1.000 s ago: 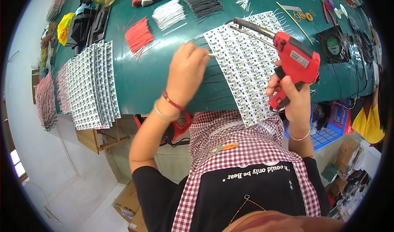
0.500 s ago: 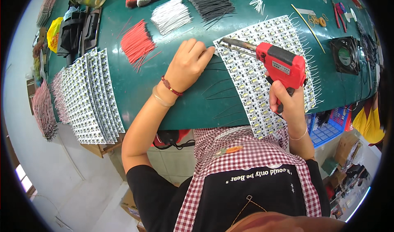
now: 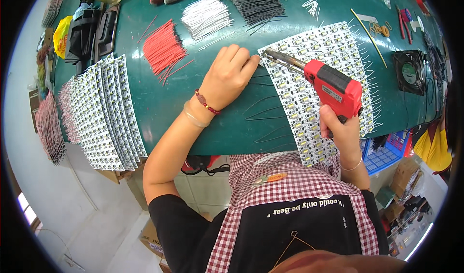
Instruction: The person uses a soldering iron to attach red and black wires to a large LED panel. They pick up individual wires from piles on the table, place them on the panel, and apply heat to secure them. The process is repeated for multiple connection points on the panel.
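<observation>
Bench (image 3: 193,128) with a green top carries the work, laid out across its width. Stacked white strips (image 3: 104,116) lie fanned at the left edge; a second sheet of white strips (image 3: 314,79) with small square parts lies before the person, thin wire leads sticking out along its far side. Bundles of cut wire sit beyond: red wires (image 3: 164,50), white wires (image 3: 205,14) and black wires (image 3: 256,0). A small black fan (image 3: 410,72) stands at the right. Right hand (image 3: 344,133) is wrapped tight around the grip of a red soldering gun (image 3: 333,87), whose metal tip rests at the near-left corner of the sheet. Left hand (image 3: 227,75) lies knuckles up on the bench, fingers drawn together at that same corner, just beside the tip; whether they pinch a wire cannot be told. Judged from this, a joint at the sheet's corner is being soldered. The next move calls for a steady tip and fingers kept off the hot metal.
</observation>
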The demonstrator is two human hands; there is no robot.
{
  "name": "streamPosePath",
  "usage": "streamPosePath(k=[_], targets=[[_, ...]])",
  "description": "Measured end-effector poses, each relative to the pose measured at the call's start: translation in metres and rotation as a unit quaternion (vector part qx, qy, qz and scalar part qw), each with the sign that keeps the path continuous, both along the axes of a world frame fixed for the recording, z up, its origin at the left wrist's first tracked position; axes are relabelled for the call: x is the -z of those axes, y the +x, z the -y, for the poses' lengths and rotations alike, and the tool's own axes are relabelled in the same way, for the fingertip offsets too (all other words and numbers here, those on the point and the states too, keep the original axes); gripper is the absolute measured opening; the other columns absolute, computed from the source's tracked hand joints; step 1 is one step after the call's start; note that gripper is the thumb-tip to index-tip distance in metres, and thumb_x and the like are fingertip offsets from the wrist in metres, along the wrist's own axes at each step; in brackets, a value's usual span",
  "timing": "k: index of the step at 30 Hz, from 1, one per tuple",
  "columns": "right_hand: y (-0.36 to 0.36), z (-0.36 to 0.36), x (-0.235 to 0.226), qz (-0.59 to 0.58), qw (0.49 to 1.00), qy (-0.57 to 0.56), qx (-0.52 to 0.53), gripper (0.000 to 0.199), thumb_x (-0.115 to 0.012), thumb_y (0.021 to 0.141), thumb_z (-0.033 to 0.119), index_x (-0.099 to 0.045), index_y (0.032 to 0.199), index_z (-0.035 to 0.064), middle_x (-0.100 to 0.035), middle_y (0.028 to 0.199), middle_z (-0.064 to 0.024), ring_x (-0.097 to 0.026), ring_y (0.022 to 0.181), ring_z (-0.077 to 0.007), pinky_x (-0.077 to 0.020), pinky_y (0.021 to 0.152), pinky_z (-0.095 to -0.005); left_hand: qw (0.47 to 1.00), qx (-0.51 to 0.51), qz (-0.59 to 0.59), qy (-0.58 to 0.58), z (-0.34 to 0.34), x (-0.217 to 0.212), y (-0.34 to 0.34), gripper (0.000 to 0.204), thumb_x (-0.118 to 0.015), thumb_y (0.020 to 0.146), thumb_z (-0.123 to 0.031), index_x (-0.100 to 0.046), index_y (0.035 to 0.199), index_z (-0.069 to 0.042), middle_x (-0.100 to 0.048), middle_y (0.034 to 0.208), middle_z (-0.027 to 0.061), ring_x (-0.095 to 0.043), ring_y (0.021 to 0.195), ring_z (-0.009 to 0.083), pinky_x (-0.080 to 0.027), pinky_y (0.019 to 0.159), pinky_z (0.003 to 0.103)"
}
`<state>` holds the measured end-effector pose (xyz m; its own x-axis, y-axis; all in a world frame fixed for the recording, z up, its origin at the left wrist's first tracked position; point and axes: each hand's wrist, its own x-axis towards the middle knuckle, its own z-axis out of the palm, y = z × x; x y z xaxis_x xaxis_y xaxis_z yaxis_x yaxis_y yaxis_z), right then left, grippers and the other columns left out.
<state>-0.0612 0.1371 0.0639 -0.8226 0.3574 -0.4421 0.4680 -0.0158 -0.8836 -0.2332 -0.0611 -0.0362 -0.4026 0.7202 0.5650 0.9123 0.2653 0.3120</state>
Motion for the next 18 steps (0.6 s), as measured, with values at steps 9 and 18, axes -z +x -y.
streamPosePath(k=[9, 18], targets=[[0.009, 0.002, -0.007, -0.013, 0.999, 0.031, -0.004, 0.030, -0.057, 0.092, 0.013, -0.055, 0.113, -0.0078, -0.051, 0.054, -0.0026, -0.046, 0.042, -0.0084, -0.0346, 0.041, -0.0214, 1.000, 0.000, -0.003, -0.004, -0.002, -0.002, 0.003, 0.022, -0.063, 0.072, 0.002, -0.066, 0.094, 0.001, -0.048, 0.077, 0.0077, -0.049, 0.071, 0.0227, -0.043, 0.064, 0.033], [0.014, -0.002, -0.007, -0.009, 0.999, 0.033, -0.005, 0.036, -0.056, 0.093, 0.015, -0.052, 0.118, -0.0094, -0.050, 0.053, -0.0031, -0.046, 0.041, -0.0093, -0.0341, 0.042, -0.0222, 0.999, -0.002, -0.026, -0.018, -0.001, -0.003, 0.002, 0.022, -0.064, 0.073, 0.000, -0.065, 0.095, 0.000, -0.048, 0.077, 0.0066, -0.049, 0.072, 0.0223, -0.042, 0.065, 0.034]])
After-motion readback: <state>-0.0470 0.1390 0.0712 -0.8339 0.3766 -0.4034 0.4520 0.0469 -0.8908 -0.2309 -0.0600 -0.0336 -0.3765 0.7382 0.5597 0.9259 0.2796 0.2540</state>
